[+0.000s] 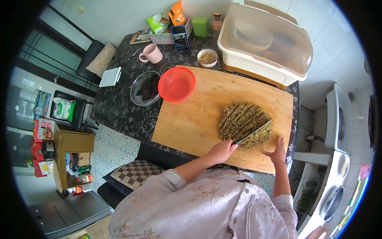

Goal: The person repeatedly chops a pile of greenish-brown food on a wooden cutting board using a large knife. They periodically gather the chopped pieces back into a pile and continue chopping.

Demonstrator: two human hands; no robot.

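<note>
My left hand (222, 151) grips the dark handle of a kitchen knife (253, 131). The blade, seen nearly edge-on, lies across the right part of a flattened mound of finely chopped brownish-green food (238, 119). Parallel ridges run across the mound. It rests on a large wooden cutting board (185, 125). My right hand (277, 151) is on the board at its near right, fingers spread, holding nothing, just beside the mound. A red plastic basket (177, 84) stands on the board's far left corner. Touching it, a wire mesh strainer (145, 88) holds dark food.
Behind the board stand a small bowl of pale strips (207, 58), a pink mug (151, 53), a propped phone (180, 38), a green container (200, 27) and a large lidded plastic box (262, 44). A white case (110, 77) lies left. A checkered cushion (135, 174) is at the near left.
</note>
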